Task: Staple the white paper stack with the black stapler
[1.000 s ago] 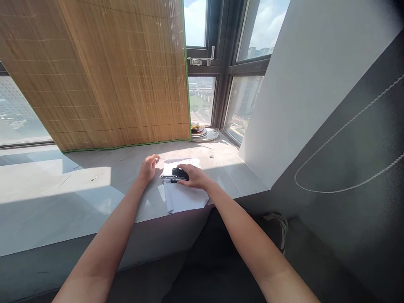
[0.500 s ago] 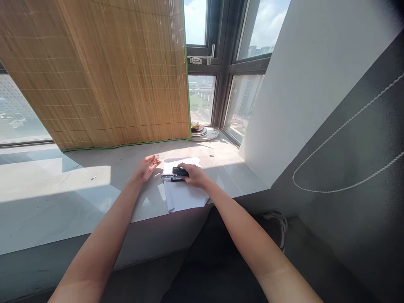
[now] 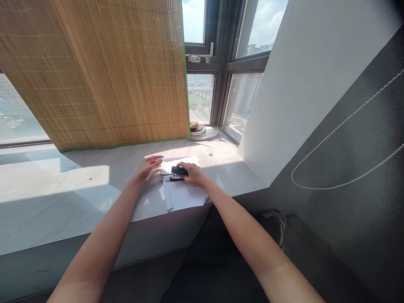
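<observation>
My right hand (image 3: 195,175) grips a black stapler (image 3: 179,170) lying across white sheets of paper (image 3: 186,197). Its metal magazine sticks out at the left end, beyond the black body. Just left of the stapler, my left hand (image 3: 146,170) is closed in a pinch. Between its fingertips shows a small, pale strip of staples (image 3: 160,158), partly covered by the fingers. Both hands rest over the pale window sill (image 3: 132,202), with the paper close to its front edge.
Two small dark strips (image 3: 211,154) lie on the sill to the right. Stacked plates (image 3: 202,133) stand in the window corner. A bamboo blind (image 3: 126,75) hangs behind the hands. A beaded cord (image 3: 322,188) loops at the right wall.
My left hand has turned slightly, its fingers closing together around the strip near the stapler's magazine. My right hand stays on the stapler. The view has shifted a little.
</observation>
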Motion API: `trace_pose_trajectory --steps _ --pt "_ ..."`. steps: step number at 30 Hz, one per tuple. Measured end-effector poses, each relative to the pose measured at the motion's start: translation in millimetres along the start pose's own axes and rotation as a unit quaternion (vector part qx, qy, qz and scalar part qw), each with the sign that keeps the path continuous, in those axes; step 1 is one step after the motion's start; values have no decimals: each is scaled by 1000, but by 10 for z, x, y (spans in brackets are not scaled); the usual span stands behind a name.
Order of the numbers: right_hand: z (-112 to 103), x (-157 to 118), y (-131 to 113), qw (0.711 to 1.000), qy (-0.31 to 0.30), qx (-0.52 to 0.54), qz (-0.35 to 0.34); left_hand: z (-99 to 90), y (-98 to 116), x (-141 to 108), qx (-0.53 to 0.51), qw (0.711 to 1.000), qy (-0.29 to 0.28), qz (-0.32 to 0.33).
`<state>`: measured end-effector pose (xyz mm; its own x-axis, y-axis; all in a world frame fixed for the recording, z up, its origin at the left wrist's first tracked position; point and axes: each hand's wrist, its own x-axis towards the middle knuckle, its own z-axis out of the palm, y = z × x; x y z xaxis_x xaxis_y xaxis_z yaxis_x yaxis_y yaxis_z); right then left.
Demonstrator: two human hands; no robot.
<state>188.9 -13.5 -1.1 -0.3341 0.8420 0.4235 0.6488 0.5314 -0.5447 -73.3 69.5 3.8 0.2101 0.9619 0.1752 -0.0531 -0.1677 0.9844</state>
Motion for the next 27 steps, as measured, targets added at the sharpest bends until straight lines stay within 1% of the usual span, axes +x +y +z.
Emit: trace_pose_trajectory --steps 2,5,7,11,15,20,27 --pt "-15 0 9 999 33 11 11 25 19 -36 45 998 -36 33" --pt "-46 0 32 996 80 8 25 84 65 -94 77 989 -89 88" --pt "-59 -1 49 996 89 3 28 125 95 -128 93 983 -119 104" --pt "-68 -4 68 996 84 -2 34 161 118 -160 138 972 -158 105" --pt "-88 -8 49 996 82 -9 36 148 100 -149 167 966 -164 108" --pt "-106 -12 10 996 81 -9 41 150 96 -143 167 964 -169 117" --pt "-98 -8 -9 997 71 -8 35 186 117 -161 169 967 -162 102"
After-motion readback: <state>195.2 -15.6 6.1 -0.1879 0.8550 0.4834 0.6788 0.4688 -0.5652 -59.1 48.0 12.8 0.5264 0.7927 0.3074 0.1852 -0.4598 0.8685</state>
